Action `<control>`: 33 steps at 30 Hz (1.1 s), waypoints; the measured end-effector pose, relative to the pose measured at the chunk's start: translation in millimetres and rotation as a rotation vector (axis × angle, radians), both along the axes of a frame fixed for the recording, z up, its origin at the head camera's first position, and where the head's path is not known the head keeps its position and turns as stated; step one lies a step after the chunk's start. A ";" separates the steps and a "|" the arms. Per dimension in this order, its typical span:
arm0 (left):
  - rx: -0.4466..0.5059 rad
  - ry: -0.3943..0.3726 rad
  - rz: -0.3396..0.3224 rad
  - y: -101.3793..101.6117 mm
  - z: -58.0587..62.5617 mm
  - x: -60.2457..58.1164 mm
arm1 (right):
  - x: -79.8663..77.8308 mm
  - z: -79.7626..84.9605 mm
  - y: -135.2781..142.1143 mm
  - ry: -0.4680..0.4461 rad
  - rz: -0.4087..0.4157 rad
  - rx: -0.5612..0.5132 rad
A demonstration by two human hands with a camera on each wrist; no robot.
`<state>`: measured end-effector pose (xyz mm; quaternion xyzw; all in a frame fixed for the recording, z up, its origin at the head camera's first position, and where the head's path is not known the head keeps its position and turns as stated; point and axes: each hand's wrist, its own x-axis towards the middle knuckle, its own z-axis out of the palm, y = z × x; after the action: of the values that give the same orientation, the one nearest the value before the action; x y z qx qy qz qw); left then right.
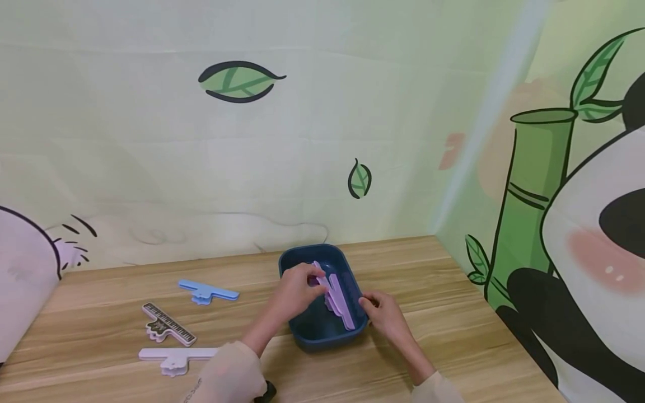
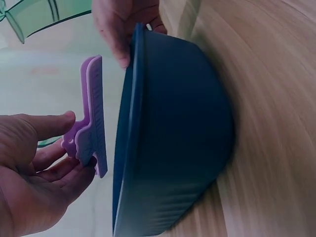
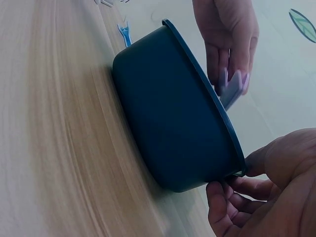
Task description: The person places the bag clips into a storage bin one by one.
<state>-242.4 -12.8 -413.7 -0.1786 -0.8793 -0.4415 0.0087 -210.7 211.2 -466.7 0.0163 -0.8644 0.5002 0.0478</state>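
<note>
My left hand [image 1: 300,288] pinches a purple bag clip [image 2: 94,113] by its handles, thumb on one side and fingers on the other. It holds the clip over the open top of a dark blue plastic bin [image 1: 322,342]. Inside the bin, a purple clip [image 1: 344,308] lies lengthwise, overlapped by the held one in the head view. My right hand [image 1: 385,316] grips the bin's right rim, thumb over the edge and fingers curled beneath it, as the right wrist view shows.
Left of the bin on the wooden table [image 1: 413,280] lie a blue clip [image 1: 209,291], a piano-key patterned clip [image 1: 169,324] and a pale lavender clip [image 1: 173,358]. My left sleeve [image 1: 227,372] covers the pale clip's right end. Behind stands a printed cloth backdrop [image 1: 151,157].
</note>
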 end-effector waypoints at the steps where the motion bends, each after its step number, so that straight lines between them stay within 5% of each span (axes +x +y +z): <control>1: -0.001 -0.009 -0.006 2.7 -0.8 -0.8 | -0.1 -0.2 -0.1 0.002 0.000 0.000; 14: -0.070 0.006 -0.030 27.6 -22.5 -14.1 | 0.6 0.5 0.2 0.006 0.012 -0.006; 33: -0.092 -0.082 -0.031 39.4 -30.0 -20.9 | -0.1 -0.3 0.4 0.011 0.004 -0.017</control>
<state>-263.3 26.6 -443.7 -0.1740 -0.8953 -0.4078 -0.0425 -210.8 211.6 -467.0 0.0204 -0.8599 0.5074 0.0515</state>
